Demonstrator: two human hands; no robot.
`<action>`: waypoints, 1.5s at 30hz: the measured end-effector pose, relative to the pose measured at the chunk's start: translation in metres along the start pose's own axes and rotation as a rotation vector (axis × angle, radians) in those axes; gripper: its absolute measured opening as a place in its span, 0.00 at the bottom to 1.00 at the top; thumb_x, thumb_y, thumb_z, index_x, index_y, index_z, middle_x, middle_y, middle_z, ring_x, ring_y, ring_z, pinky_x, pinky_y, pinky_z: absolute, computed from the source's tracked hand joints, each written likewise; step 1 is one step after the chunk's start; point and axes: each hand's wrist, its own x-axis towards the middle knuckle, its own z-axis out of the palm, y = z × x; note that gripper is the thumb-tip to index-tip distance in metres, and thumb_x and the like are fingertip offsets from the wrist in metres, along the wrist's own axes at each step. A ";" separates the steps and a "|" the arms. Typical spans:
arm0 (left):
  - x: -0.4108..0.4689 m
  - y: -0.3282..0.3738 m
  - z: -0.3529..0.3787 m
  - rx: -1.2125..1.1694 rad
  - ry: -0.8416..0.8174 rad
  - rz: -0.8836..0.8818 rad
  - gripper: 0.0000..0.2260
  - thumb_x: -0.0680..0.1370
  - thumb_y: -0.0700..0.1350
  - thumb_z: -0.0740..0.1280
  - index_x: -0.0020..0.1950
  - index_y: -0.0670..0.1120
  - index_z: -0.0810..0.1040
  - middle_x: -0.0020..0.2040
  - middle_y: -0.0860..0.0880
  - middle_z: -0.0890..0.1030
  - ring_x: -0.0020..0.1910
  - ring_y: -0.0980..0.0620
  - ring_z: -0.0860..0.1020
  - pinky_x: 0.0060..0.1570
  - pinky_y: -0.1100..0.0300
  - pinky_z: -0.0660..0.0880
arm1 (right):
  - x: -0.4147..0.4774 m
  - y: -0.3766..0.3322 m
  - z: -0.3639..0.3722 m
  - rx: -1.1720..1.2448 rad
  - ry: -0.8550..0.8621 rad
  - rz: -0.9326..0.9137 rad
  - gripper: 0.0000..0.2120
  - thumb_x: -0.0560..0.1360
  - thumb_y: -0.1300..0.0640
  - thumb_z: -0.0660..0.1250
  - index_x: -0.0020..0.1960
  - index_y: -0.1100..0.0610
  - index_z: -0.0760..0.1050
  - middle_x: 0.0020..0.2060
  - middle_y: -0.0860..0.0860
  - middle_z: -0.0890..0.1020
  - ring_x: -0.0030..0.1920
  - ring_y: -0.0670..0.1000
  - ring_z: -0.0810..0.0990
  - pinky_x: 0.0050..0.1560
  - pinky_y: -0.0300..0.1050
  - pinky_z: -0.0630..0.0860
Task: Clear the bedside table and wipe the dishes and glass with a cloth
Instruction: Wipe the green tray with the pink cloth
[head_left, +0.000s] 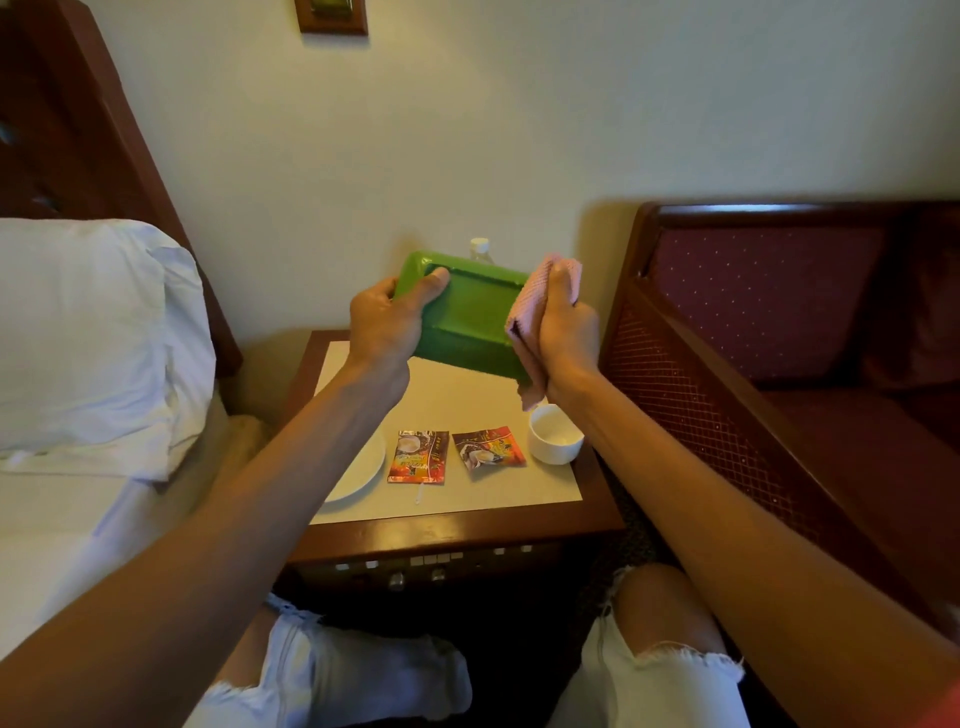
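My left hand grips the left end of a green rectangular tray, held tilted in the air above the bedside table. My right hand presses a pink cloth against the tray's right edge. On the table below lie a white plate, partly hidden by my left forearm, two sachets and a white cup. Behind the tray, only the white cap of a bottle shows.
A bed with a white pillow lies to the left. A dark red upholstered wooden sofa stands close on the right. My knees in torn white jeans sit in front of the table.
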 end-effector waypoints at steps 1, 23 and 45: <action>0.002 0.001 0.001 -0.013 0.043 0.002 0.06 0.75 0.47 0.74 0.48 0.47 0.81 0.47 0.45 0.83 0.47 0.45 0.81 0.50 0.47 0.80 | -0.004 0.001 0.000 -0.031 -0.019 -0.003 0.27 0.79 0.37 0.54 0.35 0.55 0.76 0.33 0.53 0.81 0.40 0.54 0.82 0.46 0.52 0.79; -0.004 -0.003 -0.024 -0.057 -0.377 -0.305 0.14 0.77 0.53 0.68 0.56 0.46 0.82 0.49 0.46 0.85 0.50 0.46 0.82 0.48 0.54 0.80 | 0.022 -0.020 -0.035 -0.109 -0.323 0.015 0.31 0.74 0.38 0.68 0.49 0.69 0.80 0.38 0.62 0.83 0.35 0.53 0.80 0.36 0.43 0.77; -0.032 0.002 0.008 0.017 -0.218 -0.393 0.07 0.82 0.45 0.64 0.49 0.46 0.81 0.40 0.47 0.86 0.39 0.47 0.84 0.41 0.53 0.80 | 0.012 -0.011 -0.006 0.015 -0.180 0.161 0.24 0.78 0.41 0.61 0.57 0.63 0.76 0.53 0.61 0.82 0.53 0.59 0.82 0.56 0.58 0.79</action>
